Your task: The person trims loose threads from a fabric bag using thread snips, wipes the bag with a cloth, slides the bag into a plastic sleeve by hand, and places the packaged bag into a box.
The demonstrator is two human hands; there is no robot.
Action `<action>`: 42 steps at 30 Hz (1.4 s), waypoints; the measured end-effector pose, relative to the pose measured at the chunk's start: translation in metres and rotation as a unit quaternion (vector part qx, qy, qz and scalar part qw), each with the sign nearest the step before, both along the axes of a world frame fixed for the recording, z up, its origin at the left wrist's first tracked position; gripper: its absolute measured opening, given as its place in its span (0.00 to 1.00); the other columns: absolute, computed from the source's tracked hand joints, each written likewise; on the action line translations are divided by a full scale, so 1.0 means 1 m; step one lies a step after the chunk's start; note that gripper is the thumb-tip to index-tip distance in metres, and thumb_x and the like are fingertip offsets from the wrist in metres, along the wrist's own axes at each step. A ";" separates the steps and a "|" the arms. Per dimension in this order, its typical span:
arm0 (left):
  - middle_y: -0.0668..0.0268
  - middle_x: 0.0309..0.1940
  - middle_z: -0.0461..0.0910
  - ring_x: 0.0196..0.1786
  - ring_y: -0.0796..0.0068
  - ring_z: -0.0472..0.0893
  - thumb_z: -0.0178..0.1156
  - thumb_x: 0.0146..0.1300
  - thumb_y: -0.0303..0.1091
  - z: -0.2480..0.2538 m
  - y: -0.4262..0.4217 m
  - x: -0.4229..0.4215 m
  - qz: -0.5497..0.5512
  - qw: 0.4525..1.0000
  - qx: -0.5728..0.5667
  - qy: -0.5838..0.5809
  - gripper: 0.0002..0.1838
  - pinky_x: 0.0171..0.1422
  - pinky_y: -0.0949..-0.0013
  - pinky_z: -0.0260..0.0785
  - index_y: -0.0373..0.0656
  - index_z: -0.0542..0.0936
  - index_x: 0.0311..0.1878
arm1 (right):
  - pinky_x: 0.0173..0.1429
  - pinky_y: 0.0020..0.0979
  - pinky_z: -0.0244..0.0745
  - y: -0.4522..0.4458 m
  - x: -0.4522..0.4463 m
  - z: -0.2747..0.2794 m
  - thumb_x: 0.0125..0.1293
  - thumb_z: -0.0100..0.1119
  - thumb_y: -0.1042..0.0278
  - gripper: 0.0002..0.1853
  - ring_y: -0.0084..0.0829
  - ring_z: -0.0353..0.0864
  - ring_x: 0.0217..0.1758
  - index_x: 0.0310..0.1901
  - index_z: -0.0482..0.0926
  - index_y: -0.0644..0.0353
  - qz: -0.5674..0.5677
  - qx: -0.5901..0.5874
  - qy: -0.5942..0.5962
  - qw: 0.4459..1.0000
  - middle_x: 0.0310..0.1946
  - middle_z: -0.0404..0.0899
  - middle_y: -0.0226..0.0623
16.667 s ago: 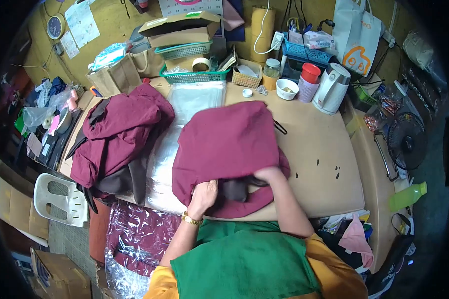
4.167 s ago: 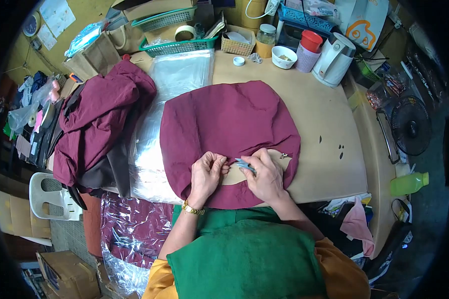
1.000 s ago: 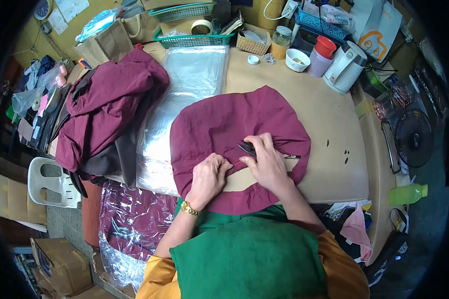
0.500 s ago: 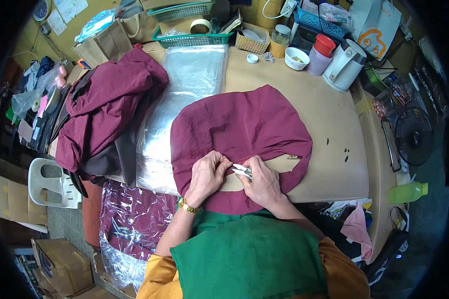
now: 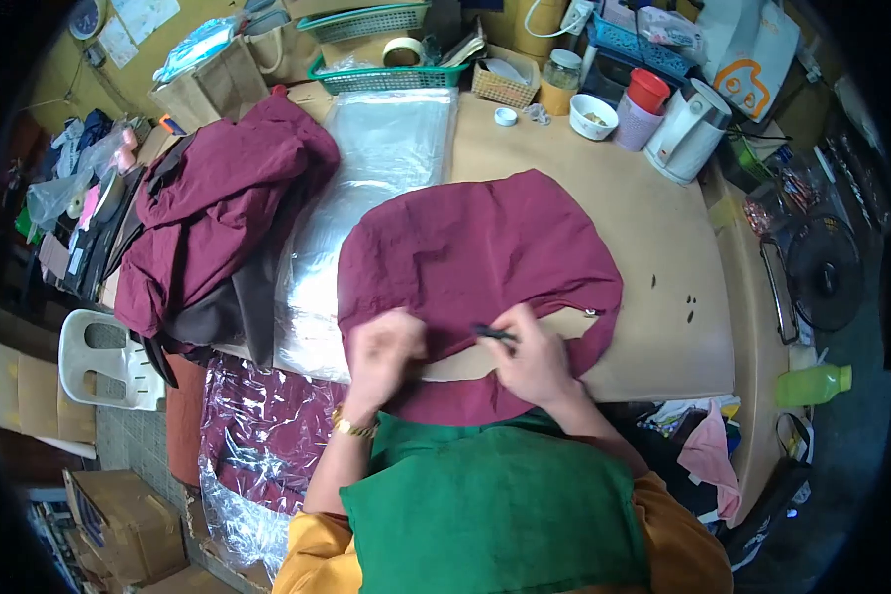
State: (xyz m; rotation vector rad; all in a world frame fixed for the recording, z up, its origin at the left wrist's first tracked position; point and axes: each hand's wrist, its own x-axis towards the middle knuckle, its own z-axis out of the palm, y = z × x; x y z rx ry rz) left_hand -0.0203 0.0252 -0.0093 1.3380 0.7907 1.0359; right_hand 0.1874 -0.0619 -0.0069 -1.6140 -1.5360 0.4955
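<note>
A maroon fabric piece (image 5: pixel 465 238) lies spread out, with a long opening along its near side and a zipper pull (image 5: pixel 591 313) at the right end of that opening. My right hand (image 5: pixel 533 358) is closed around small thread snips (image 5: pixel 493 333), whose dark end points left over the opening. My left hand (image 5: pixel 384 356) is at the left end of the opening, close to the fabric. Motion smears its fingers, so I cannot see whether it grips anything.
A maroon and black garment heap (image 5: pixel 218 198) lies left, beside clear plastic sheets (image 5: pixel 386 139). Along the back stand a green basket (image 5: pixel 391 79), a white bowl (image 5: pixel 592 119), a red-lidded cup (image 5: pixel 647 91) and an electric kettle (image 5: pixel 688 134). A white plastic chair (image 5: pixel 109 361) stands left.
My left hand has moved slightly left and away from the snips. In my right hand the snips have turned, showing a dark end instead of two pale prongs. The fabric has hardly shifted.
</note>
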 end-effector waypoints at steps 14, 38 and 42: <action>0.58 0.41 0.81 0.39 0.59 0.81 0.71 0.55 0.26 0.004 -0.029 0.017 -0.018 0.895 0.345 0.283 0.15 0.46 0.63 0.76 0.40 0.85 0.47 | 0.35 0.41 0.72 0.028 0.024 -0.009 0.57 0.72 0.66 0.13 0.42 0.81 0.31 0.40 0.81 0.63 0.079 -0.015 -0.061 0.995 0.30 0.82 0.46; 0.57 0.25 0.81 0.29 0.63 0.82 0.63 0.65 0.28 -0.014 0.011 0.021 -0.011 0.959 0.069 0.276 0.07 0.36 0.63 0.72 0.36 0.79 0.33 | 0.45 0.43 0.78 0.004 -0.009 0.009 0.67 0.63 0.63 0.16 0.42 0.85 0.42 0.53 0.74 0.57 0.057 -0.068 -0.096 0.991 0.38 0.81 0.43; 0.62 0.23 0.82 0.28 0.74 0.80 0.61 0.68 0.28 -0.029 0.021 0.017 -0.041 0.977 0.026 0.210 0.08 0.35 0.67 0.72 0.34 0.79 0.34 | 0.40 0.44 0.77 0.008 -0.012 -0.002 0.67 0.62 0.63 0.16 0.44 0.85 0.36 0.51 0.72 0.60 0.056 -0.046 -0.118 0.990 0.35 0.82 0.44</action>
